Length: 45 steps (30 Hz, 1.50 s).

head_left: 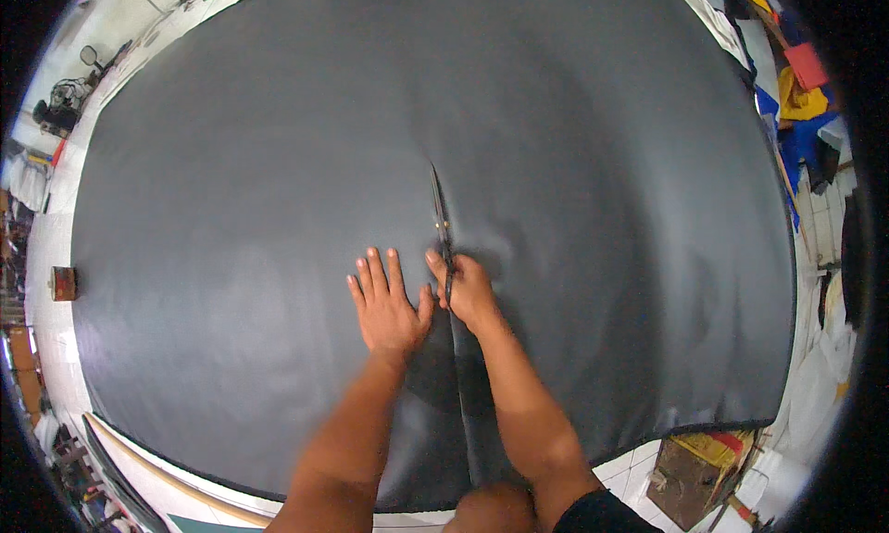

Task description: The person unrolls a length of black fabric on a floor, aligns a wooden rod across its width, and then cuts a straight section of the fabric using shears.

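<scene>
A large dark grey sheet (250, 163), smooth and slightly shiny like vinyl or leather, spreads across most of the view. My left hand (389, 315) lies flat on it with the fingers spread, just left of a cut line. In my right hand (470, 294) is a pair of scissors (441, 213), gripped by the handles, blades pointing away from me at the sheet. From the scissors a slit (459, 385) runs back toward me to the near edge. The lower blade's exact position under the sheet is hard to make out.
A small brown box-like object (64, 284) sits on the white surface past the sheet's left edge. Tools and clutter line the far left. At the right lie blue and yellow cloths (802, 98); a brown box (683, 482) stands below the near right corner.
</scene>
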{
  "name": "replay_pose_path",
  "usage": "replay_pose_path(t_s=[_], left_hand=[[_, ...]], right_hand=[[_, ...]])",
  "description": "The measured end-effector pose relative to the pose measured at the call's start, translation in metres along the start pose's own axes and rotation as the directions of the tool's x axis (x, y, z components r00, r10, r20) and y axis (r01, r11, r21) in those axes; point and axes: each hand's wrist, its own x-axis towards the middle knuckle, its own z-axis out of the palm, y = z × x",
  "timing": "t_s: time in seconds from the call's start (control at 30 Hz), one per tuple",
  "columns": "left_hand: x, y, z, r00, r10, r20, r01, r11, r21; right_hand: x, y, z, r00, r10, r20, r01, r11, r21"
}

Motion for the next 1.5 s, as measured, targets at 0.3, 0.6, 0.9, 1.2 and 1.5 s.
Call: replay_pose_path(t_s=[0.3,0.6,0.9,1.2,1.5], left_hand=[[0.003,0.000,0.001,0.995,-0.025,0.101,0.032,0.997,-0.073],[0.006,-0.003,-0.004,0.986,-0.024,0.165,0.034,0.998,-0.058],[0.003,-0.002,0.001,0.979,-0.037,0.201,0.049,0.997,-0.056],[0.003,0.000,-0.001,0.968,-0.042,0.248,0.049,0.998,-0.025],[0.000,0.001,0.002,0.968,-0.016,0.249,0.024,0.999,-0.031]], right_hand=[[-0.009,0.010,0.002,0.996,0.038,-0.084,-0.046,0.994,-0.103],[0.006,-0.046,-0.012,0.980,0.193,-0.054,-0.200,0.961,-0.189],[0.050,-0.057,0.000,0.983,0.125,-0.137,-0.149,0.972,-0.180],[0.114,-0.099,-0.008,0.986,0.087,-0.139,-0.118,0.966,-0.231],[0.203,-0.112,-0.009,0.981,-0.086,-0.175,0.050,0.978,-0.201]])
